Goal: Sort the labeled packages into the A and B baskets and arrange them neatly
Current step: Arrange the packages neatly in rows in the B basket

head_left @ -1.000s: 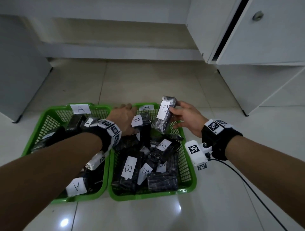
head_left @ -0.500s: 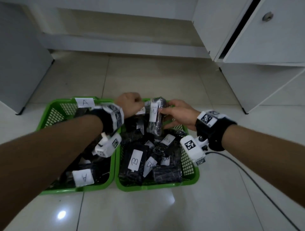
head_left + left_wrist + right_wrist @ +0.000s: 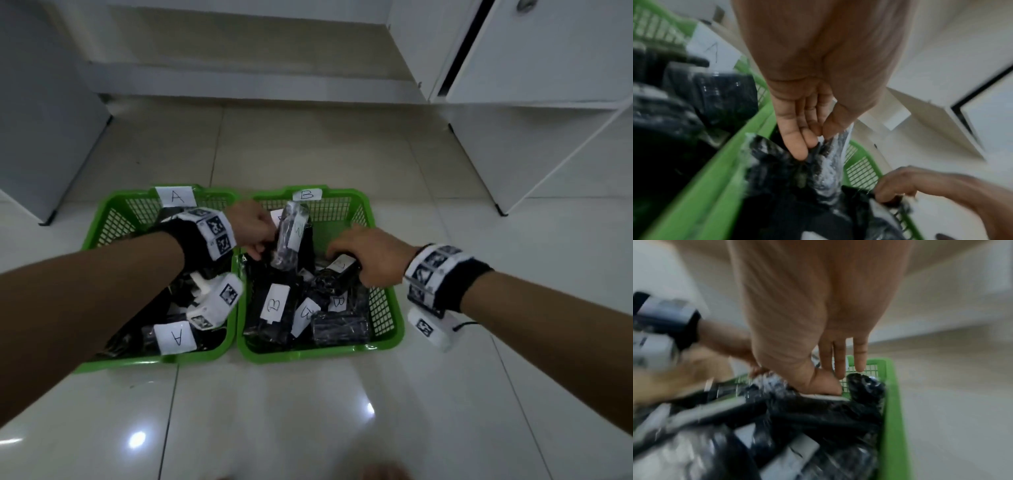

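Note:
Two green baskets stand side by side on the floor: basket A [image 3: 154, 359] on the left, basket B [image 3: 325, 351] on the right. Both hold black plastic-wrapped packages with white letter labels. My left hand [image 3: 255, 228] pinches the lower end of an upright B package [image 3: 291, 236] over the back of basket B; the left wrist view shows the left hand's fingertips [image 3: 797, 155] closed on the upright package's wrap [image 3: 828, 162]. My right hand [image 3: 363, 253] reaches down into basket B and grips another labelled package [image 3: 337, 274], with the thumb [image 3: 826, 386] on its label.
A white cabinet [image 3: 513, 154] with a slightly open door stands at the right. A grey cabinet [image 3: 41, 137] is at the left and a low step [image 3: 239, 89] runs along the back. Glossy tiled floor [image 3: 308, 411] lies in front of the baskets.
The upright B package passed from my right hand to my left hand. My right hand then dropped into basket B onto another package. The view tilted down.

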